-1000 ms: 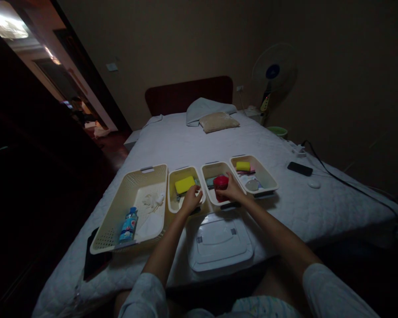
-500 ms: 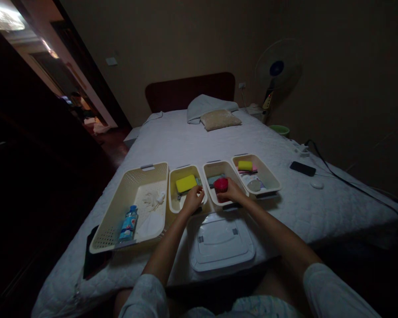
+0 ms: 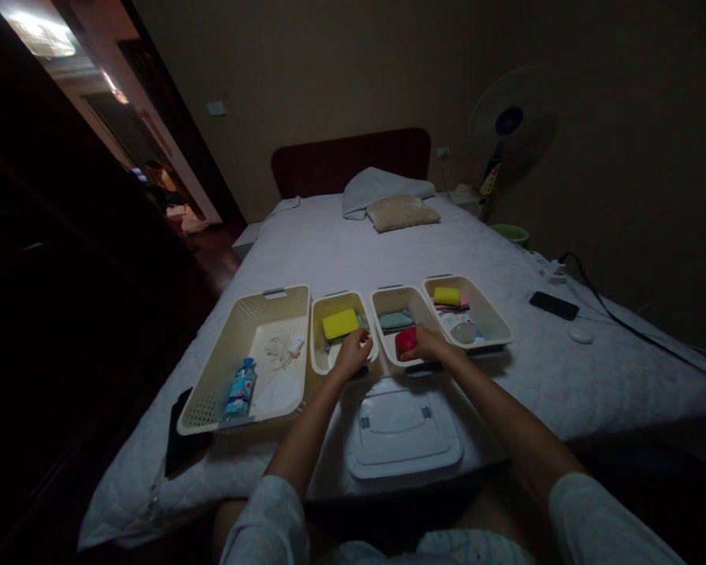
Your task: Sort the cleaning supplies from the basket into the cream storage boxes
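Note:
My right hand [image 3: 428, 345] is closed around a small red cup [image 3: 405, 340], held low inside the middle small cream basket [image 3: 383, 300], with a teal cloth [image 3: 396, 320] behind it. My left hand [image 3: 353, 353] rests with curled fingers on the front rim of the neighbouring small basket [image 3: 318, 329], which holds a yellow sponge [image 3: 340, 322]. What the left fingers grip, other than the rim, is hidden.
A large cream basket [image 3: 252, 314] on the left holds a blue bottle [image 3: 241, 388] and white cloth. A third small basket [image 3: 491, 318] has a yellow sponge and small items. A white lid [image 3: 401, 428] lies before me. Phone [image 3: 554, 305] and mouse [image 3: 580, 335] lie right.
My right hand has lowered the red cup deeper into the middle basket. The left hand stays on its basket's rim. The view has shifted slightly.

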Action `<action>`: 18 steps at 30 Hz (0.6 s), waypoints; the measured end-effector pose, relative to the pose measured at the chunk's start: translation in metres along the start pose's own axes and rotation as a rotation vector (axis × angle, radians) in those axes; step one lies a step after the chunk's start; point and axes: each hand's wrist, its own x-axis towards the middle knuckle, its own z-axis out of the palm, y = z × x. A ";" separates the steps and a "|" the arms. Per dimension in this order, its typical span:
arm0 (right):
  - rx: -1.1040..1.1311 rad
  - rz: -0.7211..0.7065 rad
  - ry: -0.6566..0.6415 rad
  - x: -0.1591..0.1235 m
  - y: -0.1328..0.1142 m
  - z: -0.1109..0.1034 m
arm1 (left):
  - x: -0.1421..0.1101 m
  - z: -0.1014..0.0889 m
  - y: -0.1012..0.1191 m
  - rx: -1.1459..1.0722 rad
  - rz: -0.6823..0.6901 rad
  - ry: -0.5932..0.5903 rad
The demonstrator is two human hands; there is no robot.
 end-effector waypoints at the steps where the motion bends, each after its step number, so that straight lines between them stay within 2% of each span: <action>1: -0.116 0.040 -0.035 0.000 -0.002 -0.001 | -0.001 -0.001 0.001 -0.003 -0.003 -0.002; 3: -0.306 0.114 -0.130 -0.001 -0.007 -0.005 | -0.002 -0.002 0.002 -0.005 -0.006 -0.015; 7: -0.340 0.156 -0.335 -0.005 -0.020 -0.017 | -0.002 -0.007 0.006 0.009 -0.003 -0.035; 10: -0.406 0.123 -0.368 -0.009 -0.036 -0.028 | 0.001 -0.015 0.007 -0.031 -0.007 0.008; 12: -0.510 0.076 -0.284 -0.011 -0.051 -0.032 | 0.003 -0.027 0.007 -0.070 -0.001 0.054; 14: -0.590 -0.015 -0.114 -0.012 -0.070 -0.032 | 0.002 -0.045 0.005 -0.099 -0.004 0.104; 16: -0.587 -0.136 0.063 -0.012 -0.093 -0.026 | 0.000 -0.070 0.000 -0.108 -0.017 0.165; 18: -0.510 -0.263 0.143 -0.012 -0.119 -0.012 | -0.006 -0.100 -0.008 -0.085 -0.020 0.225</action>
